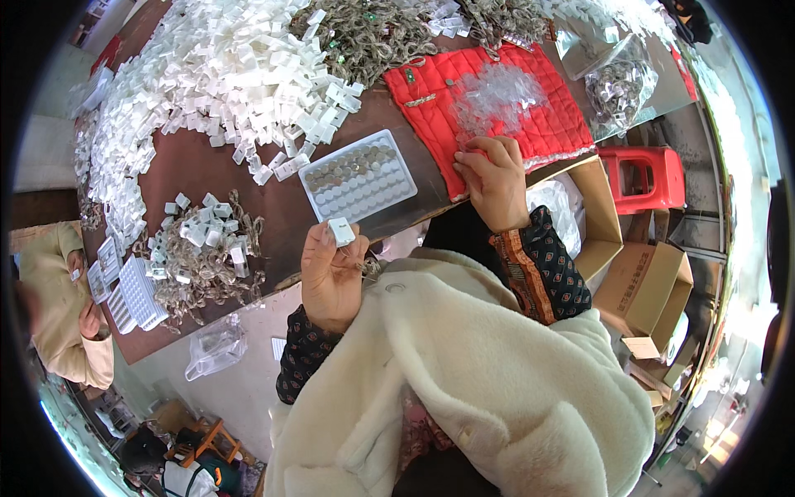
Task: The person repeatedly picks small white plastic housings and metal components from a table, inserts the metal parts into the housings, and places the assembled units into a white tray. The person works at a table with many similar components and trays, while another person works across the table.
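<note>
In the head view, the left hand's (330,280) grip holds 1 small white case (340,232) near the coin-cell tray (389,205). The right hand's (498,184) grip is narrow over red quilted cloth (565,116); any content, I cannot tell. Work looks partway: coin cells (352,166) fill only some pockets; loose white casings (240,66) lie heaped.
</note>
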Available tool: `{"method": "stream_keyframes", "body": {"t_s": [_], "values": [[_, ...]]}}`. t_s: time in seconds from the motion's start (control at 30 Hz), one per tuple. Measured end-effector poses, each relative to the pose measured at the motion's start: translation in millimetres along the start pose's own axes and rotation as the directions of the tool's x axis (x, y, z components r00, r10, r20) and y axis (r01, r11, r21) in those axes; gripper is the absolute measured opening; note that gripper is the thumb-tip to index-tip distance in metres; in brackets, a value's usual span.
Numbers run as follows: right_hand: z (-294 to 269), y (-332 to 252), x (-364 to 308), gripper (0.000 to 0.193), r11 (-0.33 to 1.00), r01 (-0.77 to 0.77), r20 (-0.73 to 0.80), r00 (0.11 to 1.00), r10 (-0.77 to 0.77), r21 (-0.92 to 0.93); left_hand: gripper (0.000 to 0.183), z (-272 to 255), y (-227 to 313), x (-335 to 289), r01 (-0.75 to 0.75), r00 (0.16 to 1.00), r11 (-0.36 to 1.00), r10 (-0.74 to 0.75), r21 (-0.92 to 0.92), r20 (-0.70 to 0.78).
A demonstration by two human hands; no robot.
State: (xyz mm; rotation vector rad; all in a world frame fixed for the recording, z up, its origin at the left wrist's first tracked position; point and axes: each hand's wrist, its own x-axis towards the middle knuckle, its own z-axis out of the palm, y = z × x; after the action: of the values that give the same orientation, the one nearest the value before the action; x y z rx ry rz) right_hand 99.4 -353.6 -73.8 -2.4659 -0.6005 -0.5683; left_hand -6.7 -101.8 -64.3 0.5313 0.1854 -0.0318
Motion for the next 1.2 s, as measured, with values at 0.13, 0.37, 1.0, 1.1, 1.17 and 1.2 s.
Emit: {"method": "stream_keyframes", "body": {"t_s": [0.13, 0.37, 1.0, 1.1, 1.17, 1.2], "values": [[-2, -6, 12, 0.01, 0.989, -0.123, -0.009, 0.992, 0.124, 0.077, 0.014, 2, -2, -1, -0.018, 0.997, 1.0, 0.02, 0.026, -0.079], [-16, -86, 24, 0.006, 0.785, -0.231, 0.205, 0.969, 0.135, 0.575, 0.022, 13, -3, -6, 0.021, 0.994, 0.995, -0.01, 0.101, -0.104], [3, -142, 25, 0.013, 0.634, -0.248, 0.273, 0.96, 0.06, 0.732, 0.017, 6, 7, -14, -0.044, 0.999, 0.999, 0.044, 0.013, 0.01], [6, -139, 26, 0.016, 0.717, -0.112, 0.202, 0.978, -0.042, 0.688, 0.017, 6, 6, -14, -0.057, 0.998, 0.997, 0.058, 0.044, -0.033], [12, -137, 28, 0.019, 0.747, 0.053, 0.081, 0.987, -0.141, 0.662, 0.017, 4, 7, -14, -0.053, 0.999, 0.998, 0.053, -0.028, -0.01], [15, -137, 28, 0.019, 0.745, 0.115, 0.037, 0.982, -0.185, 0.657, 0.017, 3, 6, -13, -0.066, 0.997, 0.997, 0.065, -0.032, -0.03]]}}
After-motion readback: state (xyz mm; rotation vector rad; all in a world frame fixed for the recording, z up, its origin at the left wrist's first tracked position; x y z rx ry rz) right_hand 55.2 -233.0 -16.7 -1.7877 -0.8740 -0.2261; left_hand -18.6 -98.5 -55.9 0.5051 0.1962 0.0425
